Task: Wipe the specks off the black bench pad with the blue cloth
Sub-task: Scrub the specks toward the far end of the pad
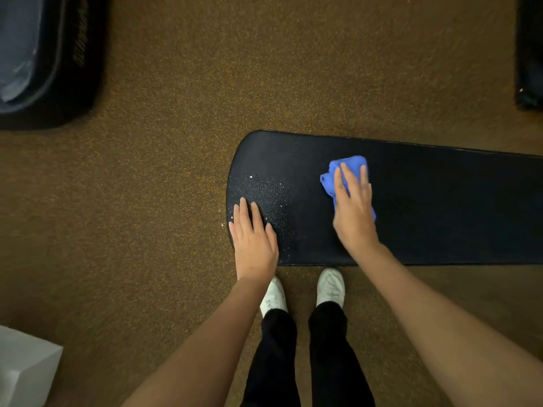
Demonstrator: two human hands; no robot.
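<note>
**Bench pad wipe: both hands on pad**

- Black bench pad [426,207]: long, rounded end at left, over brown speckled floor [161,186].
- Specks [264,186]: white, clustered on pad's rounded end.
- Blue cloth [346,168]: bunched, on pad mid-section, well apart from specks.
- Right hand [352,207]: flat on cloth, fingers spread, pressing it to pad.
- Left hand [254,236]: released, palm flat on pad's rounded end, among specks.
- White shoes [330,286]: on floor just beside pad's near edge.
</note>
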